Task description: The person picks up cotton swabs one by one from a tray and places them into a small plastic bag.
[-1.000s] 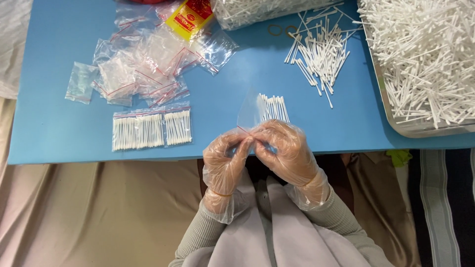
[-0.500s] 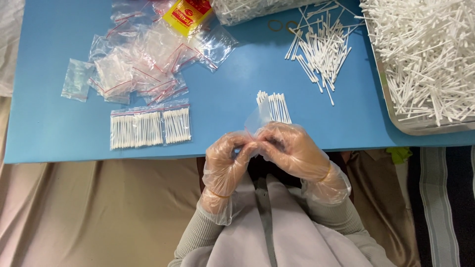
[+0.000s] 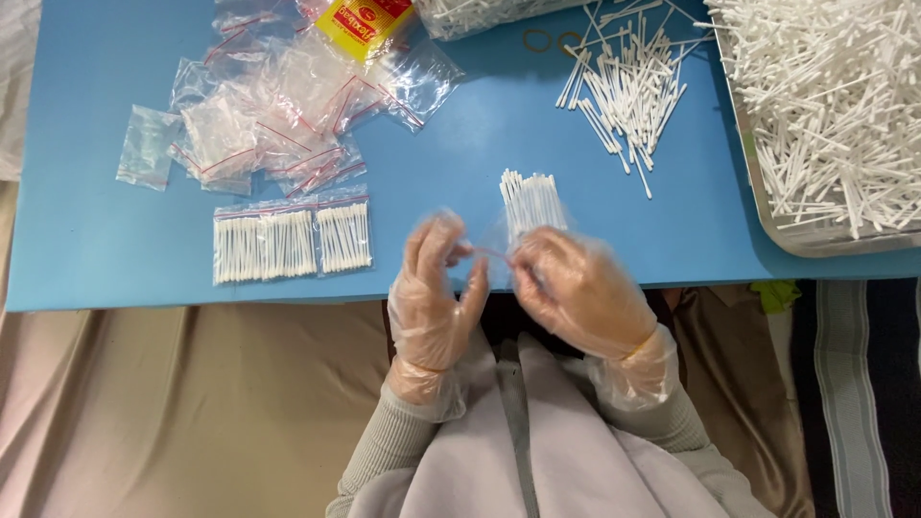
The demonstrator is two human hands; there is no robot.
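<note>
Both hands wear thin clear plastic gloves and meet at the near edge of the blue table [image 3: 86, 249]. My left hand [image 3: 436, 288] and my right hand [image 3: 576, 288] pinch the red-striped mouth of a small clear zip bag [image 3: 504, 240] between them. A bundle of white cotton swabs [image 3: 530, 200] stands in that bag, tips pointing away from me. Left of my hands lie filled swab bags [image 3: 291, 240], side by side in a row.
A heap of empty small zip bags [image 3: 278, 115] and a yellow-red packet [image 3: 365, 21] lie at the back left. Loose swabs [image 3: 628, 86] are scattered at the back centre. A metal tray [image 3: 767, 206] heaped with swabs fills the right side. Beige cloth hangs below the table.
My hands have stayed together at the bag's mouth, with the fingers shifting along it. The view has tilted slightly, so the table appears higher in the frame.
</note>
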